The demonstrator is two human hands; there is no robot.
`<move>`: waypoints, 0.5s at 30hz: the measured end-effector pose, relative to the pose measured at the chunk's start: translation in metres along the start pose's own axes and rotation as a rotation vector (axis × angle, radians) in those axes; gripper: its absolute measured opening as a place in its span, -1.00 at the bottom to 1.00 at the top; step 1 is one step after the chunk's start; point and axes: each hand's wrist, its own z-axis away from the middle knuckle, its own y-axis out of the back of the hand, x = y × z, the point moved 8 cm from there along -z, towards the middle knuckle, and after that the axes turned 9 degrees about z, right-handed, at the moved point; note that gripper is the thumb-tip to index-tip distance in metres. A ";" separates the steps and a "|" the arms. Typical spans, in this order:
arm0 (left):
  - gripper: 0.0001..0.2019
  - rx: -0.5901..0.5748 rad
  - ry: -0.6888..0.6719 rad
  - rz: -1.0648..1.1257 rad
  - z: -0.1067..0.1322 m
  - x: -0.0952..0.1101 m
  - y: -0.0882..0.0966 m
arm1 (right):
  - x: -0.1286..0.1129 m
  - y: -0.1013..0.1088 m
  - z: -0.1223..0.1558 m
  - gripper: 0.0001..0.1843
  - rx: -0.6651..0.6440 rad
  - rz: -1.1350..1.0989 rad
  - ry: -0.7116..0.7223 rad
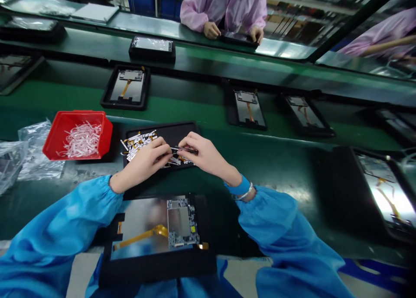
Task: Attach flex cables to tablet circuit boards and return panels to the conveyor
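My left hand is closed in a pinch over a black tray; what its fingertips hold is too small to make out. Facing it, my right hand grips dark tweezers, their tips pointing left and meeting the left fingertips. In the tray lie many small white and orange flex strips, partly hidden under both hands. Nearer to me, between my forearms, a tablet assembly rests in a black holder. It bears a circuit board and an orange ribbon cable.
A red bin of white paper-like strips stands left, beside clear plastic bags. Several tablets in black holders, one a panel, line the green conveyor. Across it, a co-worker's hands hold a dark tray. Another tablet lies right.
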 end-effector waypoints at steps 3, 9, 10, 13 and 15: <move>-0.76 0.008 -0.024 0.090 0.001 0.011 -0.001 | 0.000 -0.001 0.013 -0.91 0.029 -0.148 -0.118; -0.77 -0.037 -0.080 0.245 0.016 0.031 -0.007 | -0.010 -0.026 0.049 -0.63 -0.125 -0.747 -0.349; -0.79 -0.047 -0.097 0.240 0.020 0.035 -0.010 | -0.011 -0.028 0.053 -0.63 -0.130 -0.803 -0.371; -0.84 -0.090 -0.157 0.172 0.033 0.051 -0.015 | -0.015 -0.032 0.065 -0.74 -0.133 -0.827 -0.384; -0.82 -0.131 -0.167 0.121 0.045 0.056 -0.010 | -0.016 -0.030 0.072 -0.82 -0.116 -0.745 -0.355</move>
